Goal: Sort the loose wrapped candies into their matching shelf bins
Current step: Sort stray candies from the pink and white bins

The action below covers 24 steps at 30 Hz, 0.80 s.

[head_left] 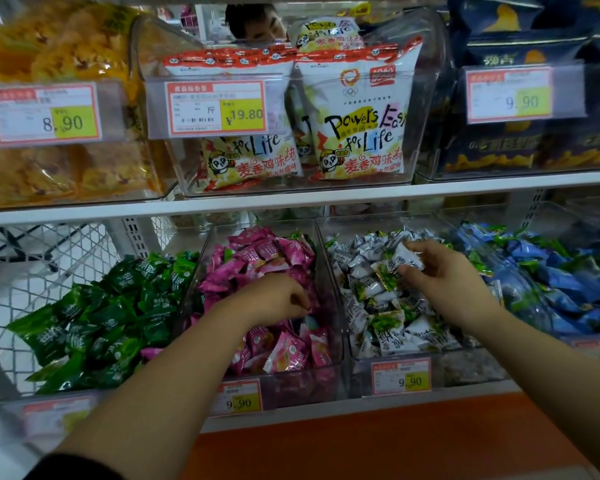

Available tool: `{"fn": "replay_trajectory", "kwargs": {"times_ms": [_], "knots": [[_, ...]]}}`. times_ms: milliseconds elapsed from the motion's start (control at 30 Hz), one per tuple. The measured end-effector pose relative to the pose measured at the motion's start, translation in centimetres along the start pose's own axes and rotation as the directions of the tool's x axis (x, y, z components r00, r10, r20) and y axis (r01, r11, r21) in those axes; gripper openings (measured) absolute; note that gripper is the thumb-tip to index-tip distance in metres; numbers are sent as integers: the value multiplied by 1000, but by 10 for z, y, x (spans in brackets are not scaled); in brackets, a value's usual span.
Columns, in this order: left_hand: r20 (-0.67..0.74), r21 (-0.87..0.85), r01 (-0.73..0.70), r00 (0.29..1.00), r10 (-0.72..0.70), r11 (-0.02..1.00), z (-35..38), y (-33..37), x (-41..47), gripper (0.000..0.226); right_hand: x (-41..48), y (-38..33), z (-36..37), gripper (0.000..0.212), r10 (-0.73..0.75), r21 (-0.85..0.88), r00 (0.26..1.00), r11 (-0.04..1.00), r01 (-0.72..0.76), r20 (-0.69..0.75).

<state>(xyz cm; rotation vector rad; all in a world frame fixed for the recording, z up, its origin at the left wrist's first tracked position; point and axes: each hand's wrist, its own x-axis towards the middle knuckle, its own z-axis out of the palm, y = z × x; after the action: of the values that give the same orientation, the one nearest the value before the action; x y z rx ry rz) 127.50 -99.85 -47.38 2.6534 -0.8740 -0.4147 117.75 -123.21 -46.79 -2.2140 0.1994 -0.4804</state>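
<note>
Four clear bins line the lower shelf, holding green candies [94, 327], pink candies [257, 254], white candies [371, 268] and blue candies [548, 271]. My left hand [274, 299] reaches down into the pink bin [340, 341] with fingers curled; whether it holds anything is hidden. Beside its fingertips lies a pale blue wrapper [309, 322] among the pink ones. My right hand [444, 271] hovers over the white bin [321, 237] and pinches a white wrapped candy [407, 256] between thumb and fingers.
Price tags [400, 375] hang on the bin fronts. The upper shelf [291, 199] carries bins of snack bags [357, 116] close above the candies. A white wire basket [32, 258] stands at the left. An orange ledge [378, 441] runs below. A person shows behind the shelving.
</note>
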Motion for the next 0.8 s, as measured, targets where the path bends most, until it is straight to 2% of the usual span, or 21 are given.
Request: {"fn": "replay_trajectory", "kwargs": {"times_ms": [133,233,367,433,567,700,800], "knots": [[80,114,71,993,-81,991,1,-1,11,30,-1,1,-2,45,-3,-22,1000,1000,3,18],[105,119,109,987,-121,987,2,2,16,29,-1,1,-2,44,4,-32,1000,999,-3,26],[-6,234,125,992,-127,964,10,6,17,26,-3,-2,-1,43,-2,-48,1000,999,4,30],[-50,238,115,993,-105,964,12,7,16,24,-3,-1,-1,42,1,-56,1000,998,1,28],[-71,89,66,996,-59,994,6,4,7,18,-1,1,-6,35,5,13,1000,1000,-5,-10],[-275,-108,-29,961,-2,994,-10,4,-12,15,0,6,-14,31,52,84,995,995,-45,-83],[-411,-223,-79,911,-21,972,-22,9,-29,15,4,9,-17,35,84,86,989,993,-74,-121]]}}
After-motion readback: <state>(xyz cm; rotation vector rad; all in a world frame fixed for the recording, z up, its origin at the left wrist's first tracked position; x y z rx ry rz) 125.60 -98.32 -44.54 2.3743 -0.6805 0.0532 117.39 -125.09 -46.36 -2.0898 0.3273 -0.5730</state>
